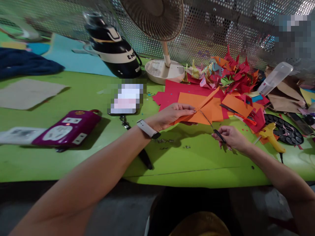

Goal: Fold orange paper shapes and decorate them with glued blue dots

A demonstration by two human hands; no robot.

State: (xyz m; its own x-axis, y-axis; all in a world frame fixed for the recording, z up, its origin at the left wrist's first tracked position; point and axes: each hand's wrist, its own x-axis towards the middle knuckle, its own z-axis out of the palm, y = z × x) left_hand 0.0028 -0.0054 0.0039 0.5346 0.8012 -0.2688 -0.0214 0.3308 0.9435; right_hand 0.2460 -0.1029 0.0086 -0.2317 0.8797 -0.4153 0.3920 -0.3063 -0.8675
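My left hand (176, 114), with a watch on its wrist, pinches an orange paper sheet (206, 113) above the green table. A narrow orange strip (209, 98) slants up from the cut line in the paper. In my right hand (231, 137) is a pair of scissors (218, 135) with dark handles; the fingers close round them. The scissor blades reach up and left into the orange paper near my left fingertips. Under and behind lie more orange sheets and a red sheet (177, 88). Part of my left fingers is hidden by the paper.
Folded colourful paper pieces (228, 72) heap at the back right, by a white fan (164, 70). A yellow glue gun (273, 137) and a black round tray (292, 131) lie right. A phone (126, 100), purple power strip (69, 129) and black bottle (115, 52) stand left.
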